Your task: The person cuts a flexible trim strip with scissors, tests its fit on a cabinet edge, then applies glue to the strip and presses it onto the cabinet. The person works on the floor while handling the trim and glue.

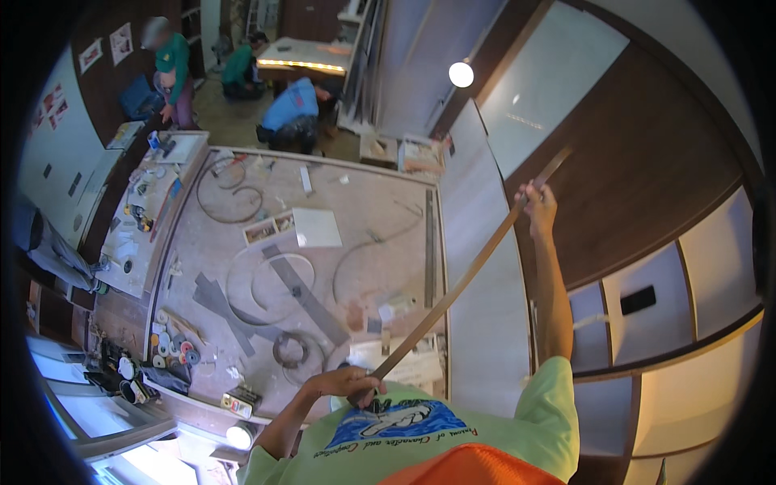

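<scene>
A long, thin brown strip (461, 284), resembling edge banding, runs diagonally from my waist up to the right. Its lower end is gripped by my left hand (354, 383), close against my green shirt. Farther up, my right hand (539, 208) pinches the strip at arm's length, and a short tail sticks out beyond the fingers. Between my hands the strip is nearly straight. It passes in front of a tall pale panel (485, 275), and my right hand is beside a dark brown panel (630, 162); I cannot tell whether the strip touches either.
Left of me, a large worktable (364, 194) carries coiled strips (297, 356), dark flat strips (303, 295), a small partitioned box (268, 229), a white board (317, 227) and several rolls (171, 343). Open shelves (647, 311) stand at right. Three people work at the far end.
</scene>
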Demonstrator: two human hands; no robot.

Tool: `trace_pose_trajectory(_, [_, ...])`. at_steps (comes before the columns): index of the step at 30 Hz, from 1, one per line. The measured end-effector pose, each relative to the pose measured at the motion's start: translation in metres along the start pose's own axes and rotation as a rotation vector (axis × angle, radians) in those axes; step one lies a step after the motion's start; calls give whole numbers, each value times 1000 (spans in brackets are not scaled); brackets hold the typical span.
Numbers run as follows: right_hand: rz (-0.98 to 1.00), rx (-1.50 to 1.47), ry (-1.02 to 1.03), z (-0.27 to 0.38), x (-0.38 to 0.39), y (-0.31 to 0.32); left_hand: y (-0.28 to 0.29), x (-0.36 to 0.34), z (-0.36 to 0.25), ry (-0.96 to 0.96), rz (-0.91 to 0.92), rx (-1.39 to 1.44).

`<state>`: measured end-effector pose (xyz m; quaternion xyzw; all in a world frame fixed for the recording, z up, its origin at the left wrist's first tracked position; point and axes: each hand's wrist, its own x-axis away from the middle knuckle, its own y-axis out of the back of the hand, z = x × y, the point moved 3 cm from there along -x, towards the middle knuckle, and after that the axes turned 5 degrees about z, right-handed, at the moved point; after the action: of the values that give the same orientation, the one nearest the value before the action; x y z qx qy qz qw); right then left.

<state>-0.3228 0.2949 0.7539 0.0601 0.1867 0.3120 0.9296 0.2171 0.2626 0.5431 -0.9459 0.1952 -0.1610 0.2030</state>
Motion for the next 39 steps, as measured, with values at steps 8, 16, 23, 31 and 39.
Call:
trace_pose_trajectory(8, [155,-368,-118,-4,76,-103,79,-34,-50,-264,-503,-480])
trace_pose_trajectory(16, [354,-720,-400,-43,185,-141,59,-105,-101,-406,-471,-237])
trace_pose_trajectory(23, [268,-304,-431,-88,194,-81,38,-119,-82,-302,-368,-186])
trace_pose_trajectory(31, [38,-67,-192,-90,151,-21,11,-109,-79,-225,-369,-149])
trace_pose_trajectory(39, [127,112,-91,-37,82,-11,3,-82,-82,-383,-384,-84])
